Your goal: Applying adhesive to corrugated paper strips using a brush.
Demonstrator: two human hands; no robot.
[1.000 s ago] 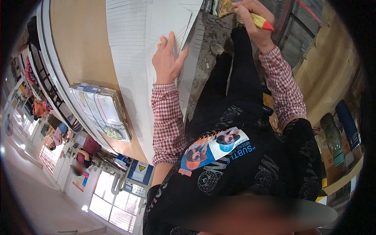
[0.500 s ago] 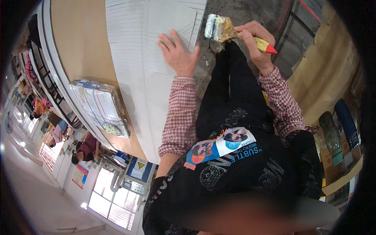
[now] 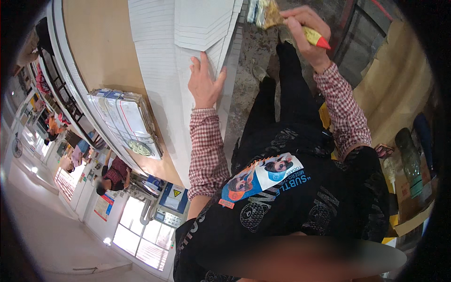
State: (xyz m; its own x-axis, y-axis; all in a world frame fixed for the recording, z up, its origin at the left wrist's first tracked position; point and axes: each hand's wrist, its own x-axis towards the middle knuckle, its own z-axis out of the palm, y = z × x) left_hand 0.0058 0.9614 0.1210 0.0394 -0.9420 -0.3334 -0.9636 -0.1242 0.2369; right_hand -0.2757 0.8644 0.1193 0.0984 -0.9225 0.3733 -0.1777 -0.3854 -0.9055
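Note:
My left hand (image 3: 204, 87) lies palm down, fingers apart, on layered white sheets (image 3: 155, 51) fanned in narrow overlapping steps. Its fingertips reach the lower edge of a small upper stack of sheets (image 3: 206, 23). To the right, my right hand (image 3: 310, 37) grips a wide paintbrush (image 3: 271, 15) by its yellow, red-tipped handle. The brush head points left, with whitish matter on its bristles, near the upper edge of the view. It is held over the floor side, just right of the sheets, apart from them as far as I can see.
A string-tied bundle of papers (image 3: 123, 123) sits on the brown tabletop (image 3: 94, 42) at left. Right of me are a clear bottle (image 3: 409, 160) and a cardboard box (image 3: 406, 199). A person (image 3: 116, 175) and machinery (image 3: 171, 199) appear at far left. Stained floor (image 3: 249, 51) lies below.
My right hand and the paintbrush have moved farther away, toward the upper edge. My left hand has drawn slightly nearer and left, still on the sheets. The whole view has shifted a little.

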